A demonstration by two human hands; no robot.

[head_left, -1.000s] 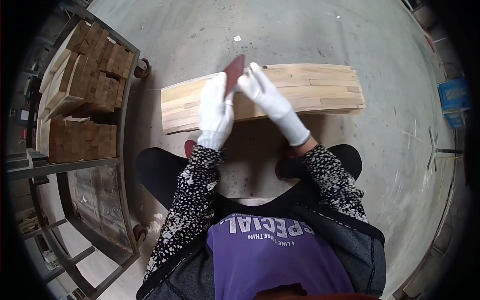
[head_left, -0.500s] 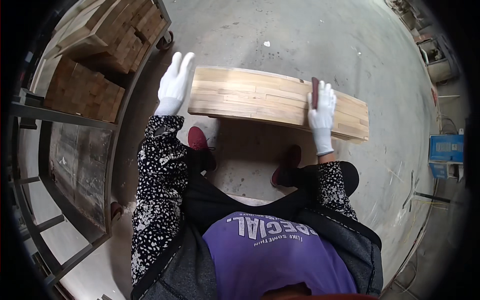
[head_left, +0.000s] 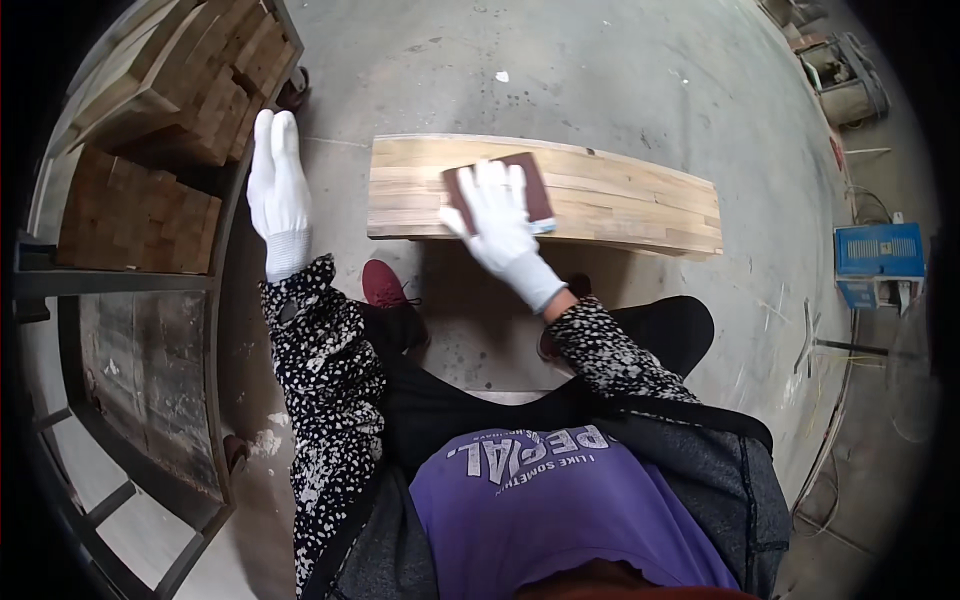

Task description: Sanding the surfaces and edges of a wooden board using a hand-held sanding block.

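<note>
A long pale wooden board (head_left: 620, 195) of glued strips lies across in front of my knees. My right hand (head_left: 500, 222), in a white glove, presses a dark reddish sanding block (head_left: 530, 185) flat against the board's left half. My left hand (head_left: 277, 190), also gloved in white, reaches out to the left with fingers straight and together, holding nothing, close to the edge of a metal cart (head_left: 235, 215) loaded with stacked wooden blocks (head_left: 135, 215).
The floor is grey concrete (head_left: 600, 80). More stacked wood (head_left: 190, 70) fills the cart at the upper left. A blue box-shaped machine (head_left: 878, 262) stands at the right, with cables near it. My red shoe (head_left: 385, 285) shows below the board.
My right hand slid the sanding block from the board's right end to its left half. My left hand moved off the board's left end toward the cart.
</note>
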